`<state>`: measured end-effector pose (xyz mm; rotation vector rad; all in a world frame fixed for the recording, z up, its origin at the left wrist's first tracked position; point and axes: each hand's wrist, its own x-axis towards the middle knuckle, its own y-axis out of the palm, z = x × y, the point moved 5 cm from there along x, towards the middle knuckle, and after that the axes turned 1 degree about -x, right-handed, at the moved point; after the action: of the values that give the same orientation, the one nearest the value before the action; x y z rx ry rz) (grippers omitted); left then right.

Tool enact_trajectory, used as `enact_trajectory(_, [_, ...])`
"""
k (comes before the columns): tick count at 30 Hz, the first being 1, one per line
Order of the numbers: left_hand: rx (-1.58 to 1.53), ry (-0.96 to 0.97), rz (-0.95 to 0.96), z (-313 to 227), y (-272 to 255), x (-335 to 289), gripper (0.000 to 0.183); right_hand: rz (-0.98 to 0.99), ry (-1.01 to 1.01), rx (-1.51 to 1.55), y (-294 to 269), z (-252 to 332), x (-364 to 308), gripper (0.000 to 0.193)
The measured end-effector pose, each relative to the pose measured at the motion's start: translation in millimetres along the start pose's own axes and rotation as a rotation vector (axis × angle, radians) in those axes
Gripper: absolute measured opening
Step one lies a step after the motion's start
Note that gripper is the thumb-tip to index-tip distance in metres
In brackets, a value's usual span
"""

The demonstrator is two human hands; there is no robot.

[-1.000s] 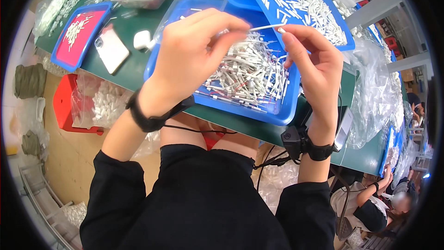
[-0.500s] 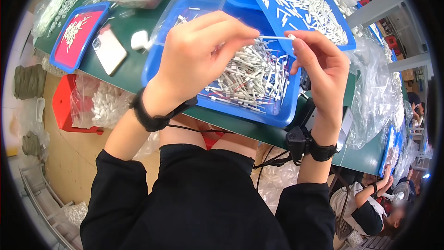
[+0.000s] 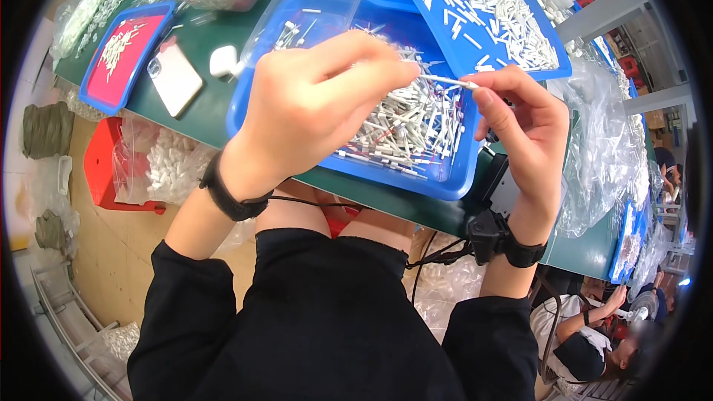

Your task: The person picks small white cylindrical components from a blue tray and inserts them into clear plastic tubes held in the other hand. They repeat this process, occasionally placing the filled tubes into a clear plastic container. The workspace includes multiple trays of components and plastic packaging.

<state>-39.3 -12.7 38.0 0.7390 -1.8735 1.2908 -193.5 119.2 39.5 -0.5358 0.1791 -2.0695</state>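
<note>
A thin white stick-like piece (image 3: 445,80) stretches between my hands, tilting slightly down toward the right. My left hand (image 3: 319,100) pinches its left end, though the fingertips partly cover it. At the right end, the thumb and forefinger of my right hand (image 3: 526,119) are closed on it. Both hands are raised over a blue tray (image 3: 445,191), whose heap of small white tube-like pieces (image 3: 408,122) shows a few red bits. A clear plastic tub (image 3: 271,26) with a few loose pieces rests at the tray's far left, partly hidden behind my left hand.
Another blue tray (image 3: 475,41) of short white pieces overlaps the far right side. On the green table (image 3: 194,119) lie a white phone (image 3: 177,80), a white case (image 3: 223,62) and a red-lined blue tray (image 3: 134,59). Plastic bags (image 3: 594,156) lie right; a co-worker (image 3: 587,334) sits beyond.
Both hands have come down a little with the stick between them, and my right hand has shifted slightly right. The stick now slopes more. The co-worker's arms have moved.
</note>
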Motion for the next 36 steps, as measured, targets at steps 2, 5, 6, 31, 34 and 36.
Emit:
enact_trajectory(2, [-0.062,-0.043,-0.038,-3,0,1,0.016,0.015,-0.063,-0.152,3,5,-1,0.011])
enact_trajectory(5, [-0.126,-0.164,-0.037,-10,-3,4,0.015,0.016,-0.259,-0.445,13,18,-3,0.013])
enact_trajectory(6, [-0.143,-0.214,-0.027,-10,-3,4,0.015,-0.007,-0.312,-0.481,16,22,-4,0.013])
enact_trajectory(31, [-0.400,-0.456,-0.019,4,9,-20,0.011,-0.115,-0.852,-0.911,55,28,-15,0.023])
enact_trajectory(34, [-0.500,-0.618,-0.004,7,11,-23,0.008,-0.192,-0.931,-1.005,62,22,-14,0.022])
enact_trajectory(36, [-0.602,-0.699,-0.043,15,16,-28,0.008,-0.224,-0.921,-1.023,65,18,-10,0.017])
